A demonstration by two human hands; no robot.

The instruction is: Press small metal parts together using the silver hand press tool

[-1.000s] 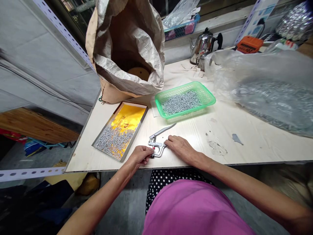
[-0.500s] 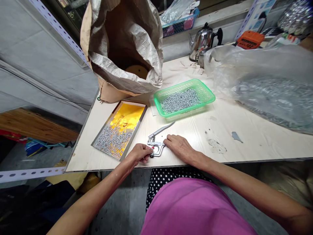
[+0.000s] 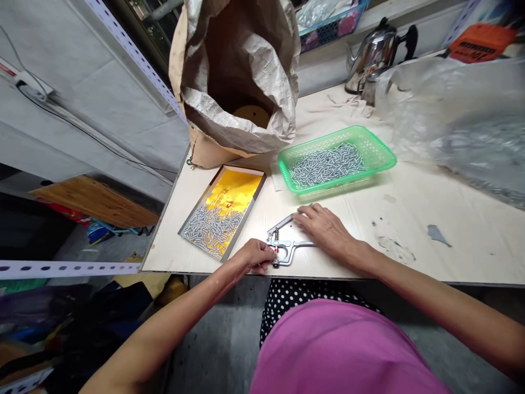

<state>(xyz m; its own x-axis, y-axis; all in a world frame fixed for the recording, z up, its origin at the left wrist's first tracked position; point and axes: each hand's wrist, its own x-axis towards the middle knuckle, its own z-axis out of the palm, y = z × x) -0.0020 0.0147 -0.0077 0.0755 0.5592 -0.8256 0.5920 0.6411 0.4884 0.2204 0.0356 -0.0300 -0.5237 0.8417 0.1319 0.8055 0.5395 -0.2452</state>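
In the head view, your plier-like tool [image 3: 292, 249] lies on the tabletop [image 3: 471, 251] near its front edge, a little below the centre of the frame, with its lever [image 3: 281, 223] raised toward the upper right. Your left hand [image 3: 257, 256] grasps the tool's lower left end, thumb and fingertips drawn together beside a small red part [image 3: 276, 250]; you hide whatever may sit between those fingertips. Your right hand [image 3: 326, 232] comes in from the right with its fingers bent over the tip of the lever, while the lower handle runs in beneath the palm, so I cannot tell how firmly you are gripping it. Left of centre, just above your left hand, a shallow tray [image 3: 235, 185] with a yellow lining holds small metal pieces [image 3: 213, 227] heaped in its lower part. Above your right hand, a green basket [image 3: 381, 150] carries more of the same kind. A large open sack [image 3: 283, 82] stands at the top of the frame, a metal kettle [image 3: 375, 54] at the upper right, and below that a clear plastic bag [image 3: 430, 98] spreads toward the right edge.
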